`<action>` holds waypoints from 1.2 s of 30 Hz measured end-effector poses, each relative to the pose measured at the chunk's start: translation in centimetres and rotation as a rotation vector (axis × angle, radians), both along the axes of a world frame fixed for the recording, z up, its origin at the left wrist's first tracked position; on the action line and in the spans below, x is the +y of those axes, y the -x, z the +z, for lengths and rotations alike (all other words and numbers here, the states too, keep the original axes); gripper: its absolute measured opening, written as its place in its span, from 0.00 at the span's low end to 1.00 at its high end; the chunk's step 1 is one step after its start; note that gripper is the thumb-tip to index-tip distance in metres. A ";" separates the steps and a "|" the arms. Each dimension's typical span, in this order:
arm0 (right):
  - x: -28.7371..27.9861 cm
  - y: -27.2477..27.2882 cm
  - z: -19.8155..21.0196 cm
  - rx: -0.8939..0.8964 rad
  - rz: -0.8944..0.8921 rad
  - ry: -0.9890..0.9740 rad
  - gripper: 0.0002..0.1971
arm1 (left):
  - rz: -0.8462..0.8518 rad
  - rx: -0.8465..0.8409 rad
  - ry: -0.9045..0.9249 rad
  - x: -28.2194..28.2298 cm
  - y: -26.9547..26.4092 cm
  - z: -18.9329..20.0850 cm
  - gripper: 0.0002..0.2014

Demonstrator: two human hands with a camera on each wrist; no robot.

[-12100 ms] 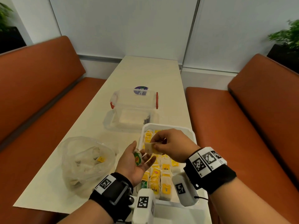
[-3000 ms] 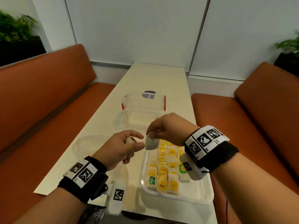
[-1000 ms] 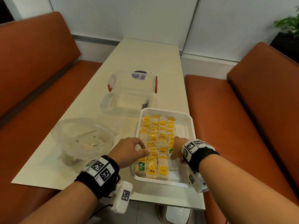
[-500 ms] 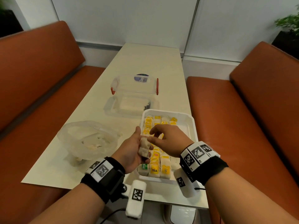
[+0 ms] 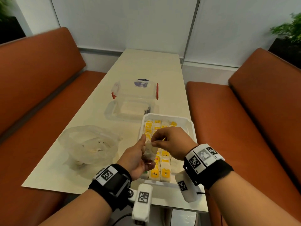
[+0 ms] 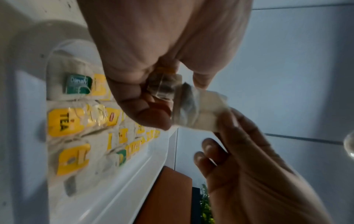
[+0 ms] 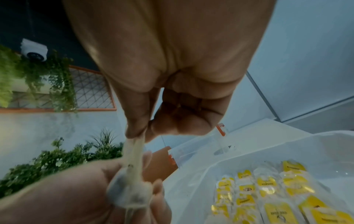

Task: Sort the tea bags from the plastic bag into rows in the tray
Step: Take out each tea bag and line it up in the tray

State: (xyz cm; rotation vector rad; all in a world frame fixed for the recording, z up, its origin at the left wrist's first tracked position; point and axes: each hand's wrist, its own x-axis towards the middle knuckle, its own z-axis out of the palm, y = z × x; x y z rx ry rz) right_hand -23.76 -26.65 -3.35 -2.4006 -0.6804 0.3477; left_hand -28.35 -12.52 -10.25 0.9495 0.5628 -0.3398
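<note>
A white tray [image 5: 190,126] on the table's near right holds several rows of yellow-tagged tea bags [image 5: 164,174]. Just above its left side, my left hand [image 5: 145,154] grips a small clump of pale tea bags [image 5: 149,152] in curled fingers. My right hand [image 5: 154,142] pinches the top edge of one of those bags between thumb and forefinger. The right wrist view shows that pinch on the tea bag [image 7: 134,146]. In the left wrist view the bag [image 6: 197,112] stretches from my left fingers [image 6: 145,115] to the right hand [image 6: 239,151]. The crumpled clear plastic bag [image 5: 91,144] lies left of the tray with a few bags inside.
A clear storage box with red latches [image 5: 135,91] stands behind the tray, its lid [image 5: 130,110] lying flat in front of it. Orange bench seats [image 5: 228,128] flank the narrow table on both sides. The table's near edge [image 5: 81,190] runs just under my wrists.
A second ago both hands were down at the tray's near rows. They have lifted and met above its left side, where the right hand now pinches a bag held in the left.
</note>
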 end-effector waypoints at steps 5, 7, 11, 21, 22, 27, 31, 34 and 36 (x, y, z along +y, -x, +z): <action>-1.5 -0.3 2.1 0.060 0.025 0.030 0.02 | -0.061 -0.226 -0.261 1.3 0.1 0.2 0.22; -2.0 -0.5 2.7 0.043 0.046 0.076 0.02 | -0.183 -0.381 -0.436 1.9 0.0 0.6 0.21; -2.5 -0.4 3.6 0.007 0.094 0.156 0.02 | -0.403 -0.581 -0.787 1.5 -0.3 1.6 0.10; -3.8 -0.1 0.5 0.062 0.096 0.489 0.10 | -0.609 -0.490 -1.106 1.6 -0.5 0.6 0.08; -4.0 -0.1 -0.3 0.080 0.100 0.556 0.11 | -0.611 -0.465 -1.142 2.0 -0.6 0.4 0.08; -4.3 -0.7 -3.4 0.206 0.175 0.804 0.14 | -0.633 -0.432 -1.206 2.7 -0.7 0.1 0.11; -3.9 -1.7 -5.0 0.292 0.157 0.837 0.16 | -0.632 -0.422 -1.210 2.9 -0.8 0.1 0.11; -3.9 -2.5 -5.7 0.334 0.083 0.822 0.17 | -0.629 -0.415 -1.219 3.0 -0.9 0.1 0.12; -3.9 -2.9 -6.2 0.395 -0.010 0.764 0.15 | -0.627 -0.411 -1.230 3.1 -0.9 0.2 0.12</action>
